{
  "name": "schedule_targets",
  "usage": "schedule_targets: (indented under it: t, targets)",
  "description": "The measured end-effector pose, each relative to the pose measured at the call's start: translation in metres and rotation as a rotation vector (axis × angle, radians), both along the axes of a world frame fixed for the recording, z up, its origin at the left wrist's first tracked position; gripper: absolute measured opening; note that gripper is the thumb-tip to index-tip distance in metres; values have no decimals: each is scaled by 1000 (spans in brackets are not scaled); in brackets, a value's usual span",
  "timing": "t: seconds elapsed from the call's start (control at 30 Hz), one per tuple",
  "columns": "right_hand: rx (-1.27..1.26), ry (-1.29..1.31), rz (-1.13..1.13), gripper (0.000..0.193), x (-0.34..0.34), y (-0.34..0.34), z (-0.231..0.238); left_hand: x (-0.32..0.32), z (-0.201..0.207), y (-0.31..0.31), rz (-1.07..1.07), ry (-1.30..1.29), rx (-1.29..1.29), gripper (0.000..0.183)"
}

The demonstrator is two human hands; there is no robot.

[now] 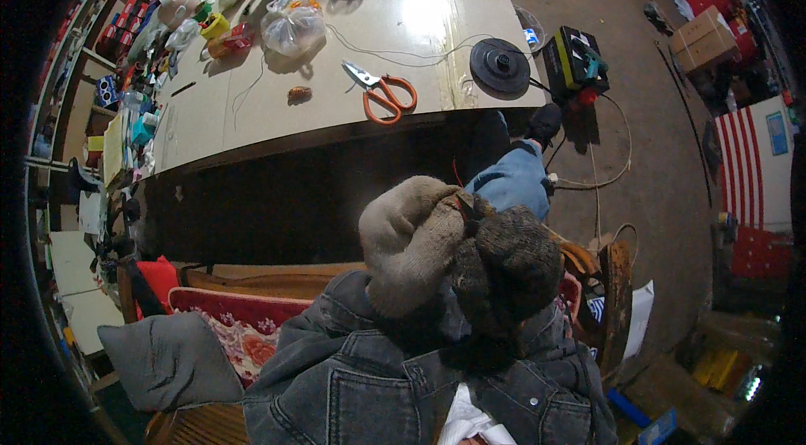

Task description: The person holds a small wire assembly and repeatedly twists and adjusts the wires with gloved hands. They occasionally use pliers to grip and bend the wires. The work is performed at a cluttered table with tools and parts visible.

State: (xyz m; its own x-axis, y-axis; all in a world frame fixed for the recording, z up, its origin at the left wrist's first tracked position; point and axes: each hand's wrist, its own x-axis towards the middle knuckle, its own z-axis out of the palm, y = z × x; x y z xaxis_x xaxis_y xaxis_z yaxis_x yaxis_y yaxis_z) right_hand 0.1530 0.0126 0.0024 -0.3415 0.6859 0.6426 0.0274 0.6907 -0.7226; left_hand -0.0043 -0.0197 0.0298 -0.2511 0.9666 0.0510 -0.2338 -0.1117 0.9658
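Observation:
Both of my hands wear knitted gloves and meet close in front of my denim jacket. My left hand point(410, 231), in a pale beige glove, is curled with its fingertips against the other glove. My right hand point(519, 256), in a dark grey glove, is closed too. A small dark pointed thing point(467, 208) shows where the fingers meet; its kind is unclear, and the gloves hide the rest. A thin red strand point(457, 172) rises just above the left glove. Orange-handled scissors point(379, 94) lie on the table beyond, with blades parted.
The pale table point(336, 113) ahead holds a knotted plastic bag point(292, 25), a small brown lump point(299, 95), a thin wire point(395, 52) and a round black base point(500, 69). A black-green box point(574, 63) with cables stands right. A grey cushion point(172, 361) lies left.

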Motion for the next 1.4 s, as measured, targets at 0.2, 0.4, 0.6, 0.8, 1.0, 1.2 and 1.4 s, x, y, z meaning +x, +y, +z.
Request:
schedule_targets:
  t: [0.2,0.4,0.6,0.8,1.0,1.2,1.4]
  targets:
    - [-76,-2,58,29,-4,-1,1,2,0,0,19,-23,21,18]
    - [49,-28,24,35,-3,1,-11,3,-1,1,16,-169,28,16]
    - [48,-121,-2,25,0,-3,-13,0,-4,3,13,-181,-39,18]
    - [30,-111,30,26,-4,-8,-13,2,-10,4,41,-245,-59,20]
    - [137,-219,74,28,6,8,-11,1,-8,2,100,-188,-110,18]
    - [-2,-146,218,35,13,-6,-28,-4,0,2,-16,-200,-31,19]
    - [-117,-44,231,41,5,-15,-38,-3,-3,0,35,-146,-94,18]
